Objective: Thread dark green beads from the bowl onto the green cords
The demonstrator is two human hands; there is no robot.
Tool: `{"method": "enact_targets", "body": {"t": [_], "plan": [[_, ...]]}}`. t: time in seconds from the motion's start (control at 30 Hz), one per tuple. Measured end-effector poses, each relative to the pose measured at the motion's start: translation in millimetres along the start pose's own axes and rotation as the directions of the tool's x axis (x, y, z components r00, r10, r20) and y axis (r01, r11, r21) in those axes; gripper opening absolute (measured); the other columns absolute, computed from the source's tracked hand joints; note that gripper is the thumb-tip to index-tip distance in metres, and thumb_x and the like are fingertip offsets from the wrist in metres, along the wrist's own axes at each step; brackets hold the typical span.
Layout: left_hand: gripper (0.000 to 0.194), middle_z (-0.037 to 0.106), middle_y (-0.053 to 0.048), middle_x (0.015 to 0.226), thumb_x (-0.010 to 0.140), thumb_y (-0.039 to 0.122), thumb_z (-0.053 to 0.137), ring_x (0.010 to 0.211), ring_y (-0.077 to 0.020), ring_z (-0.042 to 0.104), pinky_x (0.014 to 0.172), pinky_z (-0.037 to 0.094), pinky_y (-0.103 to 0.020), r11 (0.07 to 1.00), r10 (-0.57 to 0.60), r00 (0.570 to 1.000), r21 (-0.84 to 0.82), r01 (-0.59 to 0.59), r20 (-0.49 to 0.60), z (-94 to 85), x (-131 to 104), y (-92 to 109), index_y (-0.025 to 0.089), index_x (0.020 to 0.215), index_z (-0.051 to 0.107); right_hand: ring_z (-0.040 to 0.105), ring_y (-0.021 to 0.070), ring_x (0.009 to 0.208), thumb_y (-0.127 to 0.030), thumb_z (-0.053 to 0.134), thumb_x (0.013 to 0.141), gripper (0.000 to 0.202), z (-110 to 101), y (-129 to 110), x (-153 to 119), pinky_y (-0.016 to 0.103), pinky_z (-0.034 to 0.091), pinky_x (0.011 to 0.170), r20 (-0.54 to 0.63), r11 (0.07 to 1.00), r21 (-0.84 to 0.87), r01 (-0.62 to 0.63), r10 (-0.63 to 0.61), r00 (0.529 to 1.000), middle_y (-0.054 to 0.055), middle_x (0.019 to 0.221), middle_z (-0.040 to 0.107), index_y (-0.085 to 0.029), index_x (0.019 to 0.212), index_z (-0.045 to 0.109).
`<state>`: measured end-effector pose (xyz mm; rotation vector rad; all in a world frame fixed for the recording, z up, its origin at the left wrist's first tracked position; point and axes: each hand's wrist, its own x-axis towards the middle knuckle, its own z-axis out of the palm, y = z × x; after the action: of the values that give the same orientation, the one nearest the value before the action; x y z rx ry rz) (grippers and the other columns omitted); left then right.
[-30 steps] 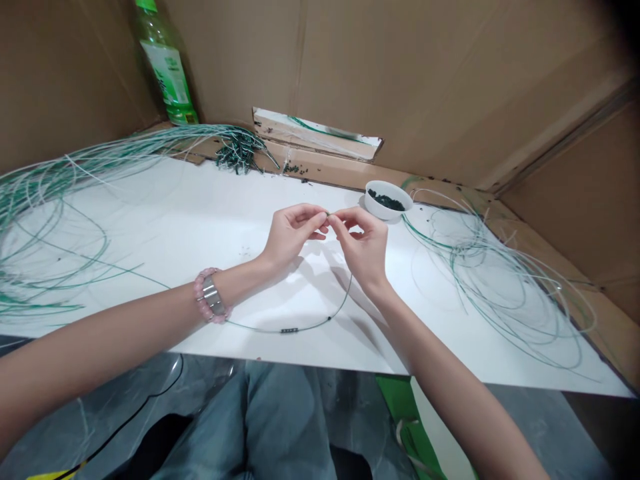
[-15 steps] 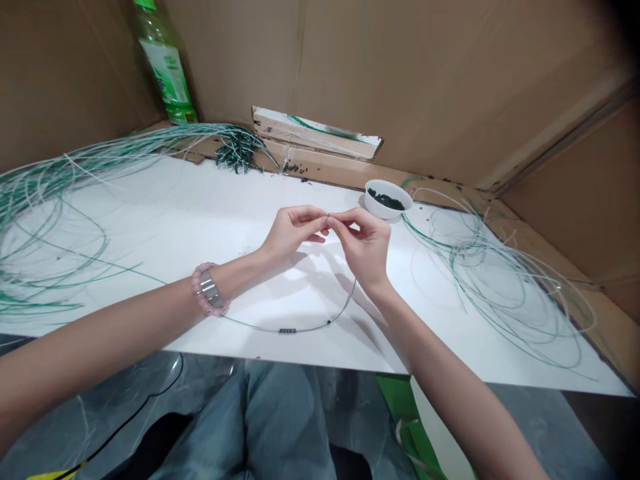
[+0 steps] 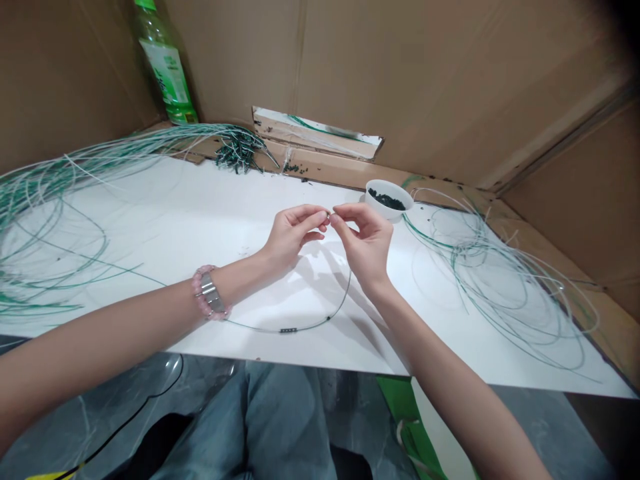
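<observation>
Above the white tabletop my two hands meet, fingertips almost touching. My left hand (image 3: 295, 230) is closed in a pinch, with a tiny dark bead (image 3: 328, 214) just showing at its fingertips. Thumb and index finger of my right hand (image 3: 367, 240) are pressed together on a thin green cord (image 3: 345, 297), whose tip is too small to make out. The cord hangs from the right hand in a loop and passes under my left wrist. On it sit a short dark segmented piece (image 3: 288, 331) and a single dark bead (image 3: 329, 319).
Behind my right hand stands a white bowl (image 3: 383, 212) of small dark beads. Loose green and white cords (image 3: 500, 267) coil at right. A large cord bundle (image 3: 100, 157) with a beaded end (image 3: 237, 150) lies at left. A green bottle (image 3: 167, 73) leans by the cardboard wall (image 3: 400, 80).
My fingertips have parted slightly, the right hand shifting a little to the right. The bead at the left fingertips shows more clearly, and the cord loop has swung slightly.
</observation>
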<state>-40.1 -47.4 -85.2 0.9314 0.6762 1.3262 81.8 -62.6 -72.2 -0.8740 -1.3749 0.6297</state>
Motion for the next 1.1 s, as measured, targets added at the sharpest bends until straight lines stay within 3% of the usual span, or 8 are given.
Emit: {"method": "enact_targets", "body": {"t": [0.2, 0.37, 0.77, 1.1], "plan": [[0.013, 0.063, 0.003, 0.064, 0.062, 0.023, 0.075, 0.060, -0.0028, 0.057, 0.063, 0.048, -0.014, 0.978, -0.132, 0.990, -0.170, 0.121, -0.054, 5.4, -5.6, -2.4, 0.015, 0.070, 0.068, 0.062, 0.0096, 0.067, -0.013, 0.071, 0.066, 0.010, 1.3, 5.4, 0.9, 0.022, 0.053, 0.063, -0.036, 0.988, 0.118, -0.096, 0.100, 0.994, -0.003, 0.069, 0.065, -0.020, 0.070, 0.066], [0.015, 0.064, 0.003, 0.066, 0.059, 0.024, 0.077, 0.060, -0.0035, 0.057, 0.064, 0.049, -0.016, 0.987, -0.070, 0.997, -0.148, 0.063, -0.043, 5.6, -5.6, -3.2, 0.015, 0.069, 0.069, 0.062, 0.0093, 0.066, -0.013, 0.072, 0.065, 0.010, 2.4, 2.5, -1.8, 0.021, 0.053, 0.062, -0.067, 0.991, 0.098, -0.087, 0.094, 0.993, -0.003, 0.068, 0.065, -0.020, 0.069, 0.065], [0.019, 0.066, -0.001, 0.066, 0.064, 0.031, 0.073, 0.060, -0.0087, 0.059, 0.066, 0.049, -0.025, 0.988, 0.062, 0.997, 0.136, -0.066, 0.035, -4.1, 3.6, -0.4, 0.014, 0.070, 0.066, 0.063, 0.0111, 0.069, -0.018, 0.073, 0.065, 0.008, -4.0, 9.6, 4.1, 0.026, 0.055, 0.067, -0.074, 0.983, 0.135, -0.122, 0.133, 0.988, -0.003, 0.069, 0.066, -0.021, 0.069, 0.066], [0.015, 0.057, 0.001, 0.058, 0.070, 0.027, 0.066, 0.053, -0.0085, 0.051, 0.054, 0.044, -0.023, 0.914, 0.191, 0.973, 0.337, -0.224, 0.127, 0.2, -0.6, 7.1, 0.015, 0.063, 0.060, 0.064, 0.0125, 0.068, -0.025, 0.074, 0.066, 0.012, -3.3, 5.1, 1.1, 0.027, 0.056, 0.065, 0.018, 0.994, 0.047, -0.101, 0.100, 0.995, -0.001, 0.070, 0.067, -0.018, 0.067, 0.064]]}}
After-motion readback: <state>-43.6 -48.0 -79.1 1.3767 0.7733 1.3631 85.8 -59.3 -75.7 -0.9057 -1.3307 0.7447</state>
